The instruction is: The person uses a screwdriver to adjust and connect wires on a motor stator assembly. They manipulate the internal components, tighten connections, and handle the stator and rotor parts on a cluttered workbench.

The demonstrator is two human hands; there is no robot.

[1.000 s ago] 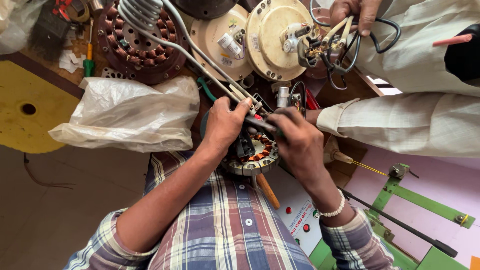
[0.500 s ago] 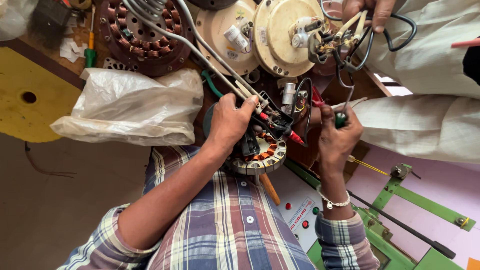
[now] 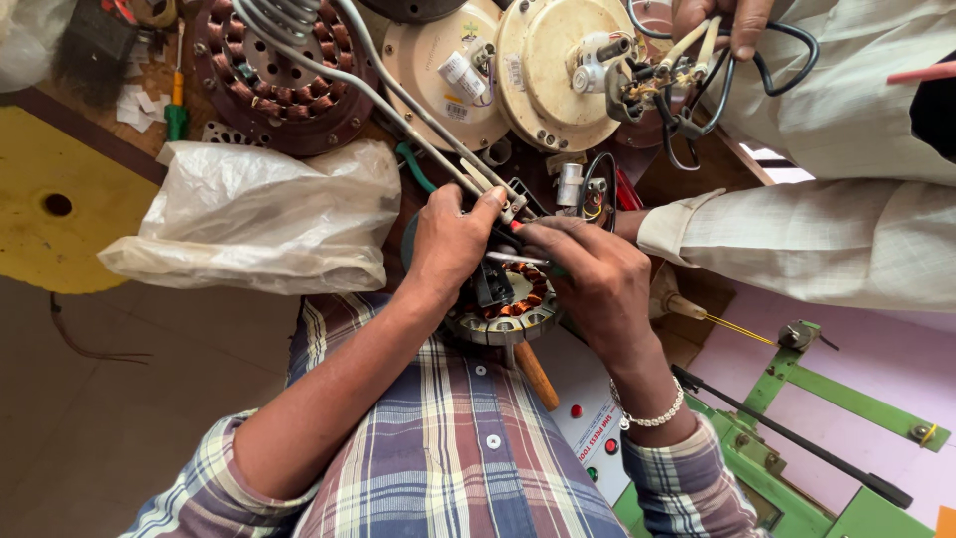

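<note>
A small round stator (image 3: 503,317) with copper windings rests against my plaid shirt at the bench edge. My left hand (image 3: 450,239) grips its upper left side, fingertips by a black connector (image 3: 495,284) and grey cables (image 3: 438,149). My right hand (image 3: 596,281) is closed over the stator's right side. It holds a thin tool whose metal shaft (image 3: 513,258) points left across the windings; the handle is mostly hidden. A red tip (image 3: 516,226) shows between my two hands.
Another person in white sleeves (image 3: 797,239) works at the right, one hand (image 3: 717,20) holding black wires. A crumpled plastic bag (image 3: 259,214), yellow disc (image 3: 60,199), large wound stator (image 3: 279,80), cream motor housings (image 3: 558,70), wooden handle (image 3: 538,374) and green metal frame (image 3: 797,438) lie around.
My right hand left the stator, went right and took a green-handled tool, then came back over the windings. My left hand stayed on the stator.
</note>
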